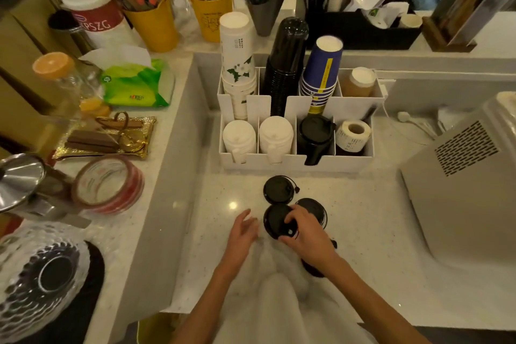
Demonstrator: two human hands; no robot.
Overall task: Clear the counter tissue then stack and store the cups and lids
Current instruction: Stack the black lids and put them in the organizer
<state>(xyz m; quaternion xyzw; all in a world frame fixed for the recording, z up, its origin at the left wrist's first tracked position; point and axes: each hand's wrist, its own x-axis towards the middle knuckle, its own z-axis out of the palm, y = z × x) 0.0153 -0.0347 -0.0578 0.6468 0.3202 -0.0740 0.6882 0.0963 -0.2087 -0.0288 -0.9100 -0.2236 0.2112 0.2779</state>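
Three black cup lids lie on the pale counter in front of me. My right hand (305,229) grips the nearest black lid (275,219) at its right edge. A second black lid (279,189) lies just beyond it, and a third black lid (314,208) sits to the right, partly under my fingers. My left hand (242,234) hovers beside the held lid with fingers apart, holding nothing. Behind stands a white organiser (293,162) with stacks of white floral cups (237,58), black cups (286,64), blue cups (321,70), white lids (275,135) and black lids (314,134).
A grey machine (458,176) stands at the right. On the raised ledge to the left are a green tissue pack (134,84), a gold tray (109,137), a tape roll (109,184) and a glass dish (42,271). Yellow utensil cups (156,25) line the back.
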